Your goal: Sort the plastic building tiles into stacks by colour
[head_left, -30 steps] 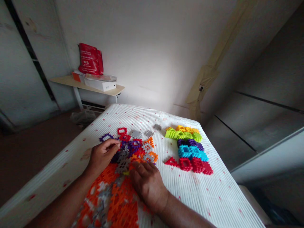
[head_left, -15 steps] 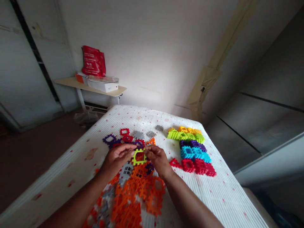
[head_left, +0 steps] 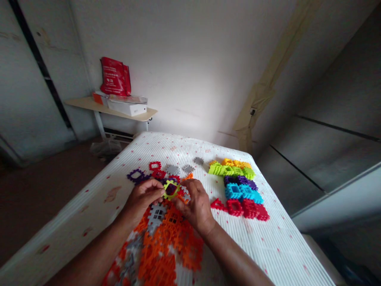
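My left hand [head_left: 143, 197] pinches a lime-green square frame piece [head_left: 170, 189] by its left edge and holds it just above the loose pile. My right hand [head_left: 194, 204] rests on the pile of flat orange, grey and purple interlocking pieces [head_left: 166, 238], fingers curled down onto them beside the green piece. What the right fingers grip, if anything, is hidden. To the right stand sorted stacks: yellow [head_left: 235, 163], lime green [head_left: 228, 171], purple [head_left: 239, 180], blue [head_left: 243, 192] and red [head_left: 248, 208].
The pieces lie on a white ribbed cover with red specks [head_left: 268, 246]. Loose purple [head_left: 135, 175], red [head_left: 154, 165] and grey [head_left: 198, 161] pieces lie beyond the pile. A small side table [head_left: 110, 107] with a red bag [head_left: 114, 76] and a white box stands by the far wall.
The green frame piece came up out of the pile between both hands. Now only my left hand holds it, and my right hand has dropped back onto the pile.
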Available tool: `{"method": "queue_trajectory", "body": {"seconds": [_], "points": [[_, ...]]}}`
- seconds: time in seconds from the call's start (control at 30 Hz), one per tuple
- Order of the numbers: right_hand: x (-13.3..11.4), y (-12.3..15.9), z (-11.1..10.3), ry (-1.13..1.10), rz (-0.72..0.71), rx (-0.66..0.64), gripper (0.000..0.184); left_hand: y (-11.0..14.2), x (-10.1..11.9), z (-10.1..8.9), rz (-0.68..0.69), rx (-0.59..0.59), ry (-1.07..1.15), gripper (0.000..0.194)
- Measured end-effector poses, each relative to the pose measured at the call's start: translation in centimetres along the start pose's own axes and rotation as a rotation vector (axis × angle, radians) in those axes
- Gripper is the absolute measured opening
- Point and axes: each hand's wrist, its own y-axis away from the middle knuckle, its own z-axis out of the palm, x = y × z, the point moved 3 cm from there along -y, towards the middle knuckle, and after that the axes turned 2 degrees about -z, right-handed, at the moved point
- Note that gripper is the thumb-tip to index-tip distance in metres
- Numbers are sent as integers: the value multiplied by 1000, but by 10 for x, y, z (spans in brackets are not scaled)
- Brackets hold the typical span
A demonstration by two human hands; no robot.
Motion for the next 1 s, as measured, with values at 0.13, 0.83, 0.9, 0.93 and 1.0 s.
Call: {"method": "queue_trajectory", "body": {"seconds": [0.13, 0.83, 0.9, 0.93, 1.0], "points": [[-12, 1, 9, 198, -19, -65, 45, 1, 0, 0, 28, 15, 19, 20], [-12, 6, 2, 110, -1, -80, 42, -6, -20, -6, -39, 3, 70, 32], [-15, 6, 2, 157, 37, -112, 46, -6, -20, -6, -37, 42, 75, 33], [-16, 6, 2, 184, 49, -132, 47, -5, -19, -5, -38, 56, 78, 33], [-17, 5, 4, 236, 65, -161, 48, -4, -17, -3, -38, 63, 79, 34]]}}
